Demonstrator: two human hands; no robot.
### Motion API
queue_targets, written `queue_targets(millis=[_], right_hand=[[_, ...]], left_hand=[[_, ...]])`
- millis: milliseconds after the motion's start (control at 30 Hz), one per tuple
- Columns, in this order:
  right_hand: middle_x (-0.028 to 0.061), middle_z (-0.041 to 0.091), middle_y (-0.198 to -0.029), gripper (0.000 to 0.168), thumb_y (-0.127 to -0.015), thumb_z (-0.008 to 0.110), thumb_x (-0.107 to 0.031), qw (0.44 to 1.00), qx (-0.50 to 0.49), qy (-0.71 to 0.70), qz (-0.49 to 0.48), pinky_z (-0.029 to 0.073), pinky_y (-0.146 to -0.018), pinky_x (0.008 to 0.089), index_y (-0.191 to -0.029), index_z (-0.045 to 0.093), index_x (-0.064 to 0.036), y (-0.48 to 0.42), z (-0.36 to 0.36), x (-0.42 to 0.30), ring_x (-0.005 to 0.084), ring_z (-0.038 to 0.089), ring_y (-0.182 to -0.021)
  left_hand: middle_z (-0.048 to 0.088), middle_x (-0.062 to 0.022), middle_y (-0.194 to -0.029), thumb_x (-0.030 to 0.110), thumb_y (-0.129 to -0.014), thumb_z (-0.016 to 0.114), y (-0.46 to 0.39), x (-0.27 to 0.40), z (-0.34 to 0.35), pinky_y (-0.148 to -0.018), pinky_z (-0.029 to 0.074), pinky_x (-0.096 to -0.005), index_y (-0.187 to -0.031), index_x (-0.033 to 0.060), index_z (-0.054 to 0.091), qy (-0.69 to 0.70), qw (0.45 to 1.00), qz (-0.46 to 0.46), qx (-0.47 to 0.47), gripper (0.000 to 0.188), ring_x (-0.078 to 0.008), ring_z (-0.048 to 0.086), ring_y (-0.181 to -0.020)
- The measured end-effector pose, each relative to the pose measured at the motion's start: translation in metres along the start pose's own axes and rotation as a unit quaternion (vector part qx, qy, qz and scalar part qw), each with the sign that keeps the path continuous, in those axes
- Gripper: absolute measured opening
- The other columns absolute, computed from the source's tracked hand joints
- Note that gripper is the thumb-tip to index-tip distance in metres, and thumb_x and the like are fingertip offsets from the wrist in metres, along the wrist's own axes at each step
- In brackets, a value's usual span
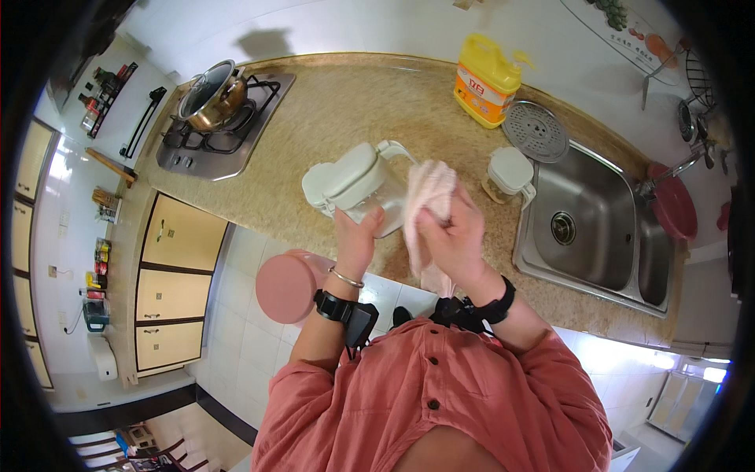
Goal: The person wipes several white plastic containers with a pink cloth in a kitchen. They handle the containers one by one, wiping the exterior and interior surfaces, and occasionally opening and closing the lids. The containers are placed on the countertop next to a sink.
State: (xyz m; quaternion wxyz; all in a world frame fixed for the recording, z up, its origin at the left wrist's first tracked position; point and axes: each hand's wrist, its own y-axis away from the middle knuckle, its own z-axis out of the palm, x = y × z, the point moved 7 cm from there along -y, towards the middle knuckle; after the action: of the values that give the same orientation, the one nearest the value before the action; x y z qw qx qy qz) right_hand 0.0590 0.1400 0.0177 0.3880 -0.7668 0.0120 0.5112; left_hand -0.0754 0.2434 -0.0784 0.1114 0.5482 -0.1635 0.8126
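Note:
My left hand grips a clear jar with a white lid and a white handle, tilted over the counter with its base towards the right. A pale pink cloth is bunched in my right hand, right beside the jar's base; whether it touches is hard to tell. Partly hidden behind the held jar is another white-lidded container. To the right, near the sink, stands a similar small jar with a white lid and handle, some brownish colour showing through its wall.
A gas hob carries a lidded steel pot at the left. A yellow detergent bottle and a perforated metal disc are by the back wall. The steel sink lies right; a pink bin stands on the floor below the counter edge.

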Motion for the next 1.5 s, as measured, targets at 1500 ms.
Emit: queue_targets(millis=[1500], right_hand=[[0.0182, 0.059, -0.085, 0.015, -0.079, 0.062, -0.007, 0.997, 0.039, -0.030, 0.050, 0.047, -0.065, 0.0337, -0.089, 0.058, 0.003, 0.007, -0.015, -0.004, 0.0335, 0.058, -0.075]], left_hand=[[0.048, -0.0113, -0.123, 0.031, -0.084, 0.052, 0.014, -0.017, -0.015, -0.096, 0.040, -0.0415, -0.127, 0.0015, 0.038, 0.191, 0.976, -0.093, -0.051, 0.054, -0.0257, 0.049, -0.112]])
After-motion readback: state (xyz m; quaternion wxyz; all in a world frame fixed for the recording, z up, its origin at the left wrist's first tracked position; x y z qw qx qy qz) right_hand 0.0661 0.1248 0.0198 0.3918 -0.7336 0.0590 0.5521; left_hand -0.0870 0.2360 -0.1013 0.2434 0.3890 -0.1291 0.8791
